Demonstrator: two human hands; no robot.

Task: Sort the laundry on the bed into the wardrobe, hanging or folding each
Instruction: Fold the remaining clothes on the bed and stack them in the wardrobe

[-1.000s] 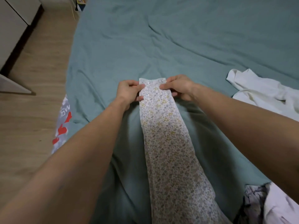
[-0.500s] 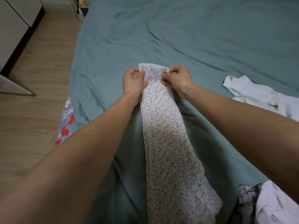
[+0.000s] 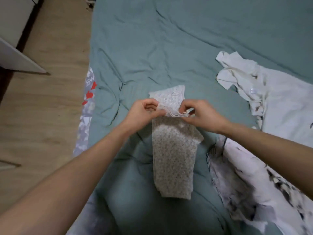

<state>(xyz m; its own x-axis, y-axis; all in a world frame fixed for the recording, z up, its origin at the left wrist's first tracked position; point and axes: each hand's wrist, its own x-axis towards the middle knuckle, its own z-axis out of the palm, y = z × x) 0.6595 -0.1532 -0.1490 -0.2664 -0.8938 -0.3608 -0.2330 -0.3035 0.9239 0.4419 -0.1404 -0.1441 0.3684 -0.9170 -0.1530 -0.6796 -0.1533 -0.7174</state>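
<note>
Floral garment (image 3: 174, 160): thin, folded long on bed (image 3: 152, 48).
Grip: left hand (image 3: 144, 114) and right hand (image 3: 201, 114) each pinch its edges.
Fold: keep edges level — lay flat.

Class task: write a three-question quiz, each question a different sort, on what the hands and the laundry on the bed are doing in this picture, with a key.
1. True or false: the left hand and the right hand both pinch the floral garment.
2. The white garment lies: A) on the floor, B) on the bed's right side, C) in the wardrobe.
3. Fill in: the floral garment rests on the teal ____.

Key: 1 true; 2 B; 3 bedsheet.
</note>
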